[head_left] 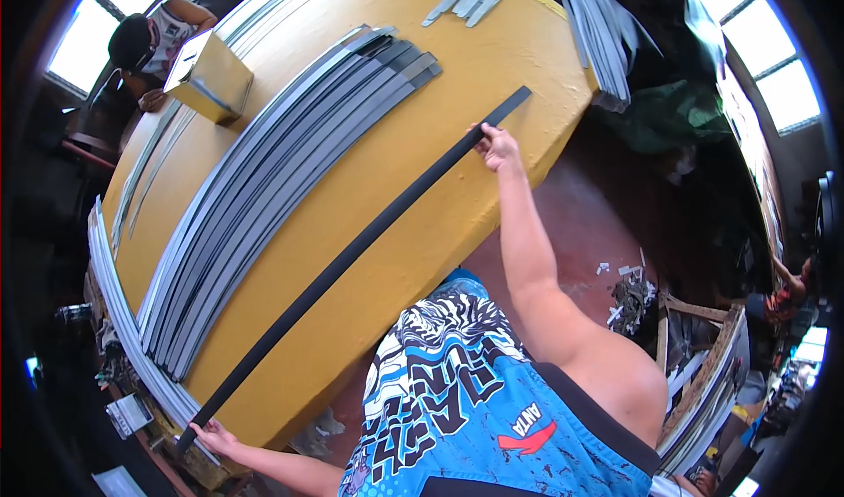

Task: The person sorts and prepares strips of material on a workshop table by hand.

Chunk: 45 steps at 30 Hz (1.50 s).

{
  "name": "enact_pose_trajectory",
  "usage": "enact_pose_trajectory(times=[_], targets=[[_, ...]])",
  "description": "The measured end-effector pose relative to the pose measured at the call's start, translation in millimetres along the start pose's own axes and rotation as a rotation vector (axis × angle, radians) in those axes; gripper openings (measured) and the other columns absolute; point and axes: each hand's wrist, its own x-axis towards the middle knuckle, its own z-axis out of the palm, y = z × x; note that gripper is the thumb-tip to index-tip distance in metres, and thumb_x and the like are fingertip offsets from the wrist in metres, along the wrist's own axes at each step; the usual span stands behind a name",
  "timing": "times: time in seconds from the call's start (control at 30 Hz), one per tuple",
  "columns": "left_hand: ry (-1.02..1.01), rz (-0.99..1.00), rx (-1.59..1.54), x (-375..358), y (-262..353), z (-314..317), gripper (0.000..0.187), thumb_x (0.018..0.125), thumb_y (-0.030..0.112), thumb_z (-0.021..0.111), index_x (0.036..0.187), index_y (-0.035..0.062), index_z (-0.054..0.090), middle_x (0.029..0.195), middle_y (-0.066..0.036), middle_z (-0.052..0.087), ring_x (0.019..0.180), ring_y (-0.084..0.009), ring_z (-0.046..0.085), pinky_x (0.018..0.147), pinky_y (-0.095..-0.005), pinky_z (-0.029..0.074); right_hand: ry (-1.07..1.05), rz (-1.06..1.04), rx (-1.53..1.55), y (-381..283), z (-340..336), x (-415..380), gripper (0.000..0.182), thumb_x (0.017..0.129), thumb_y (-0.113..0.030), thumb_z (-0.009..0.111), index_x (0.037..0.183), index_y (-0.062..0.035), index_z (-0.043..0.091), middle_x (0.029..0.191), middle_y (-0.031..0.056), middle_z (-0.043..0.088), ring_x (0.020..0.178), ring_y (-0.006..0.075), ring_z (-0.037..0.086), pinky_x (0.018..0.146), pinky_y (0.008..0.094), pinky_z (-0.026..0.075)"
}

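Note:
A long black strip (352, 253) lies diagonally over the yellow tabletop (387, 312), stretched between my two hands. Near its lower left end, my left hand (214, 437) pinches it just past the table's edge. My right hand (498, 147) grips the strip close to its upper right end, fingers closed around the edge. Beyond it, a row of similar grey and dark strips (264, 167) lies side by side, partly overlapping, on the table.
A yellow box-like tin (211, 77) stands at the far side, beside another person (167, 40). Pale strips hang off the table's left end (132, 295) and far right corner (602, 31). Scraps (631, 299) litter the floor near a wooden-framed rack (703, 365). Someone else (782, 295) is at far right.

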Motion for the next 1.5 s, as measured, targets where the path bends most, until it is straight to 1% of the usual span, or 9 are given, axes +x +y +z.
enact_pose_trajectory(times=[0.53, 0.63, 0.7, 0.87, 0.97, 1.07, 1.17, 1.33, 1.5], targets=[[0.089, 0.108, 0.089, -20.9, 34.3, 33.7, 0.040, 0.093, 0.033, 0.054, 0.121, 0.0040, 0.057, 0.092, -0.002, 0.060, 0.059, -0.0057, 0.038, 0.051, -0.0195, 0.029, 0.119, -0.045, 0.093, -27.7, 10.0, -7.4, 0.021, 0.091, -0.009, 0.053, 0.111, -0.0073, 0.045, 0.096, 0.0134, 0.066, 0.086, 0.0261, 0.066, 0.072, 0.0386, 0.056], [0.234, 0.075, 0.830, 10.1, -9.7, 23.4, 0.049, 0.083, 0.025, 0.068, 0.118, -0.0069, 0.054, 0.110, -0.018, 0.060, 0.088, -0.0229, 0.054, 0.079, -0.0327, 0.042, 0.127, -0.266, -0.067, -29.4, 29.4, -29.3, 0.023, 0.089, -0.008, 0.057, 0.109, -0.0072, 0.047, 0.094, 0.0115, 0.066, 0.079, 0.0204, 0.065, 0.067, 0.0320, 0.054], [0.148, 0.483, 0.897, 5.2, -41.1, 41.8, 0.054, 0.081, 0.020, 0.071, 0.119, -0.0131, 0.051, 0.118, -0.024, 0.058, 0.104, -0.0318, 0.057, 0.095, -0.0402, 0.043, 0.092, -0.719, -0.269, -22.3, 44.0, -30.6, 0.017, 0.085, -0.005, 0.063, 0.098, -0.0056, 0.053, 0.085, 0.0056, 0.064, 0.067, 0.0098, 0.057, 0.059, 0.0233, 0.045], [-0.925, 0.434, 0.220, -227.0, 17.5, 270.0, 0.050, 0.094, 0.025, 0.054, 0.133, -0.0051, 0.041, 0.127, -0.017, 0.053, 0.105, -0.0186, 0.057, 0.087, -0.0313, 0.048, -0.251, -1.466, -0.709, -19.4, 163.1, -175.4, 0.021, 0.073, 0.004, 0.064, 0.092, -0.0035, 0.065, 0.073, 0.0072, 0.055, 0.070, 0.0223, 0.055, 0.064, 0.0328, 0.045], [-1.257, 0.212, 0.166, -307.5, 55.0, 328.5, 0.086, 0.078, 0.030, 0.075, 0.140, -0.0043, 0.027, 0.132, -0.018, 0.048, 0.089, -0.0136, 0.060, 0.076, -0.0274, 0.050, -0.650, -1.498, -0.778, 12.9, 197.1, -238.4, 0.045, 0.065, 0.005, 0.064, 0.107, -0.0119, 0.067, 0.085, 0.0079, 0.053, 0.076, 0.0265, 0.055, 0.067, 0.0361, 0.045], [-1.091, 0.148, -0.058, -318.7, 60.7, 345.6, 0.056, 0.089, 0.015, 0.061, 0.135, -0.0040, 0.036, 0.121, -0.015, 0.056, 0.095, -0.0130, 0.058, 0.086, -0.0258, 0.047, -0.843, -1.494, -0.784, 34.0, 207.8, -266.5, 0.054, 0.062, 0.004, 0.064, 0.112, -0.0168, 0.066, 0.090, 0.0092, 0.051, 0.077, 0.0260, 0.055, 0.064, 0.0355, 0.046], [-1.060, 0.075, -0.074, -305.3, 57.2, 333.3, 0.029, 0.094, 0.004, 0.048, 0.122, -0.0028, 0.052, 0.104, -0.011, 0.065, 0.099, -0.0126, 0.058, 0.091, -0.0252, 0.044, -0.781, -1.286, -0.816, 45.0, 204.5, -276.9, 0.054, 0.064, 0.010, 0.062, 0.114, -0.0114, 0.064, 0.090, 0.0111, 0.051, 0.072, 0.0249, 0.057, 0.060, 0.0351, 0.048], [-1.069, -0.025, -0.115, -285.1, 60.1, 309.5, 0.032, 0.094, 0.008, 0.051, 0.125, -0.0006, 0.051, 0.105, -0.011, 0.064, 0.102, -0.0151, 0.057, 0.090, -0.0237, 0.043, -0.813, -1.144, -0.818, 53.6, 187.3, -259.3, 0.058, 0.070, 0.017, 0.056, 0.123, -0.0064, 0.053, 0.093, 0.0140, 0.054, 0.077, 0.0262, 0.059, 0.063, 0.0343, 0.050], [-0.858, 0.275, 0.007, -267.0, 75.1, 288.6, 0.030, 0.088, 0.007, 0.062, 0.118, 0.0026, 0.058, 0.089, -0.003, 0.061, 0.086, -0.0108, 0.058, 0.081, -0.0229, 0.048, -0.644, -1.155, -0.858, 42.9, 172.5, -225.1, 0.052, 0.073, 0.017, 0.055, 0.119, -0.0066, 0.055, 0.087, 0.0107, 0.054, 0.074, 0.0201, 0.057, 0.069, 0.0314, 0.048]])
